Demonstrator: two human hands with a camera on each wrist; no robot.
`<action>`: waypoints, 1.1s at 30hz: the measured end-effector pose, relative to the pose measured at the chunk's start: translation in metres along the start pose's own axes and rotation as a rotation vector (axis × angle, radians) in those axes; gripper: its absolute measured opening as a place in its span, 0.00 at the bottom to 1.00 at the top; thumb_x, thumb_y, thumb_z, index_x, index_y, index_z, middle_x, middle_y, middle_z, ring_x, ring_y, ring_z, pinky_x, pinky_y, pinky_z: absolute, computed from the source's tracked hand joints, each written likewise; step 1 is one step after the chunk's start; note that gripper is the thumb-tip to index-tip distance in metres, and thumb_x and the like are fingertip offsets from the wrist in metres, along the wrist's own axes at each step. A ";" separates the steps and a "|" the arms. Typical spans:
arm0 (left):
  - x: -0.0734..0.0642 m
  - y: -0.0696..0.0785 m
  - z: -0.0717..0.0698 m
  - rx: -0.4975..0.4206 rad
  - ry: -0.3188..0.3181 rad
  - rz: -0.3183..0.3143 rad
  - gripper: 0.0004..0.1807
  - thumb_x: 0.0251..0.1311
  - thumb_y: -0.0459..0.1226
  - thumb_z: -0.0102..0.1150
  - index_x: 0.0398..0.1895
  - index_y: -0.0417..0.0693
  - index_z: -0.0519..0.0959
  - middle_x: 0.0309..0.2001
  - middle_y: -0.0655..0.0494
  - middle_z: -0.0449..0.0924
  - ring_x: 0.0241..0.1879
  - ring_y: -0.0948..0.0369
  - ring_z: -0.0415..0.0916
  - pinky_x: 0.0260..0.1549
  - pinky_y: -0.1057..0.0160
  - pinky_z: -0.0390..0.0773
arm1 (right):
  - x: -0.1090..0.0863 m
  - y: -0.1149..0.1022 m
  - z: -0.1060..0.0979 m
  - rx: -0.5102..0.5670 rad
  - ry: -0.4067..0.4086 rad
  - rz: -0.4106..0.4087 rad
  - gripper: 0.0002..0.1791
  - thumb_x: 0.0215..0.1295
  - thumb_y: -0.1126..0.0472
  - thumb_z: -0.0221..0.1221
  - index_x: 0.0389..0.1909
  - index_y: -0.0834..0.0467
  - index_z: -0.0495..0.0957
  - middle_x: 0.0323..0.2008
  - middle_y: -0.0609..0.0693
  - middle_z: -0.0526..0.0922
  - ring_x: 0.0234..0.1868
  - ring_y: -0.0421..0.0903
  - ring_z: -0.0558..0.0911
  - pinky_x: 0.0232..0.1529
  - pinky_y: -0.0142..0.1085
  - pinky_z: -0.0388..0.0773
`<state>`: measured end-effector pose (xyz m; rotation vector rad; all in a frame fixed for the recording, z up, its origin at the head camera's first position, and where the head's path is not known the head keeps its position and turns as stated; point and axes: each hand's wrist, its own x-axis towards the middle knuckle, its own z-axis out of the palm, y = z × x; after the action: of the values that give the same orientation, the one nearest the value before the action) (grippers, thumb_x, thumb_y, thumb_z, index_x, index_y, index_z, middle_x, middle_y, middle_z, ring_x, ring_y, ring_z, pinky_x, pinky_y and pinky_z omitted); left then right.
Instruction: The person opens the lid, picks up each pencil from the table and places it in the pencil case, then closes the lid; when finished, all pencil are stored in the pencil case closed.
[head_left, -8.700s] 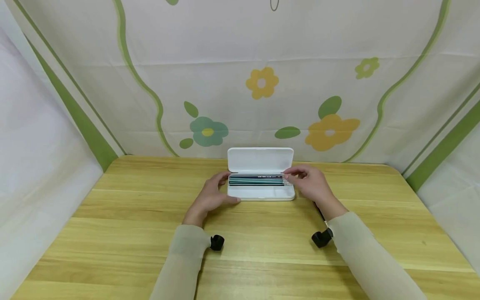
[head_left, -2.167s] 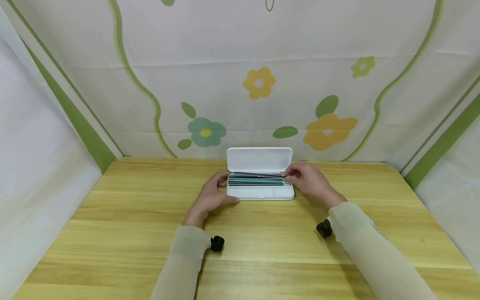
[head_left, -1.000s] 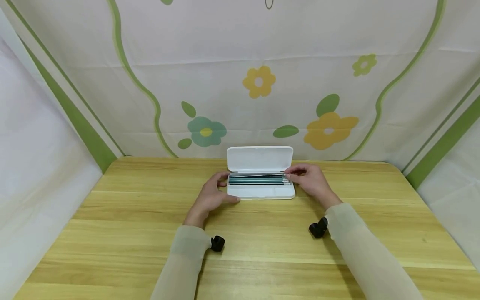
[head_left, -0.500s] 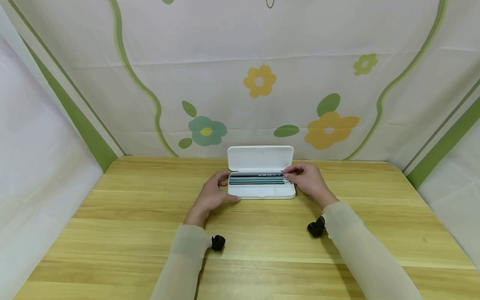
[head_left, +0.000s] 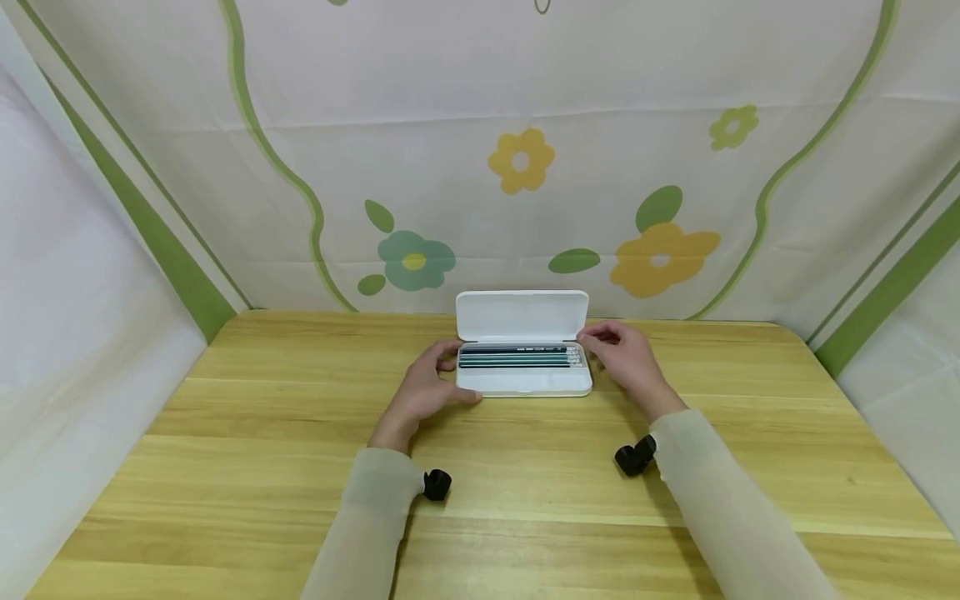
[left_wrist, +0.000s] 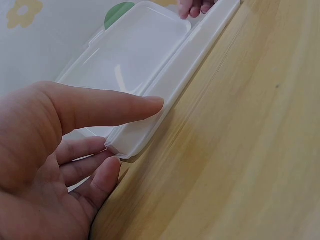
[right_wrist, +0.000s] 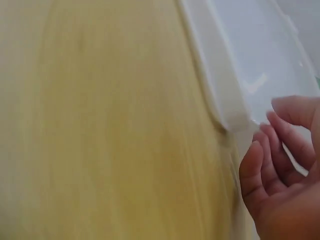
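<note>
A white pencil case point(head_left: 525, 383) stands on the table with its lid point(head_left: 522, 315) raised at the back. Several dark and green pencils point(head_left: 513, 358) lie side by side in its rear compartment, their white eraser ends to the right. My left hand point(head_left: 422, 392) grips the case's left end, its thumb along the front wall and the other fingers around the corner, as the left wrist view shows. At the right end, my right hand point(head_left: 624, 357) has loosely curled fingers with nothing between them, the fingertips close to the case's back right corner.
The wooden table point(head_left: 300, 517) runs back to a pale curtain point(head_left: 480, 100) with printed flowers, just behind the raised lid. More fabric hangs on both sides. A black wrist camera point(head_left: 437, 485) sits at the left cuff, another black camera point(head_left: 635, 456) at the right.
A dark pencil that lay by my right wrist was pinched and lowered into the case's rear compartment. My right hand has let go and drawn slightly right. The left hand keeps its hold.
</note>
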<state>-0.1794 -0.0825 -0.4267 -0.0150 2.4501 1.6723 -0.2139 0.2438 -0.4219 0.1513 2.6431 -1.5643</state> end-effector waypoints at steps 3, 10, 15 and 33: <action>-0.001 0.001 0.000 0.001 -0.006 0.001 0.48 0.45 0.30 0.84 0.74 0.53 0.75 0.69 0.50 0.78 0.65 0.48 0.72 0.64 0.46 0.74 | -0.004 0.002 -0.001 0.152 0.026 0.066 0.24 0.79 0.47 0.61 0.65 0.59 0.79 0.58 0.55 0.82 0.49 0.46 0.83 0.48 0.31 0.85; -0.002 0.005 -0.001 0.009 -0.021 0.009 0.48 0.46 0.29 0.83 0.74 0.52 0.75 0.69 0.49 0.78 0.65 0.47 0.72 0.65 0.45 0.74 | -0.019 0.004 -0.005 0.337 0.004 0.059 0.30 0.82 0.46 0.58 0.73 0.60 0.74 0.72 0.58 0.78 0.64 0.47 0.83 0.63 0.33 0.83; -0.002 0.008 -0.003 0.009 -0.020 0.009 0.47 0.46 0.29 0.83 0.74 0.53 0.75 0.70 0.51 0.78 0.66 0.48 0.72 0.66 0.45 0.73 | -0.022 0.004 -0.006 0.341 -0.046 0.008 0.31 0.83 0.47 0.56 0.78 0.59 0.69 0.76 0.59 0.74 0.69 0.49 0.82 0.69 0.36 0.80; -0.005 -0.001 -0.010 0.004 -0.049 0.006 0.49 0.47 0.31 0.85 0.76 0.55 0.73 0.69 0.50 0.77 0.65 0.47 0.71 0.65 0.46 0.72 | -0.023 0.006 0.003 0.495 -0.123 -0.049 0.29 0.88 0.54 0.46 0.82 0.60 0.63 0.81 0.59 0.68 0.77 0.52 0.75 0.76 0.41 0.74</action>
<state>-0.1753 -0.0926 -0.4234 0.0339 2.4205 1.6505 -0.1908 0.2434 -0.4263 0.0118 2.1360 -2.1366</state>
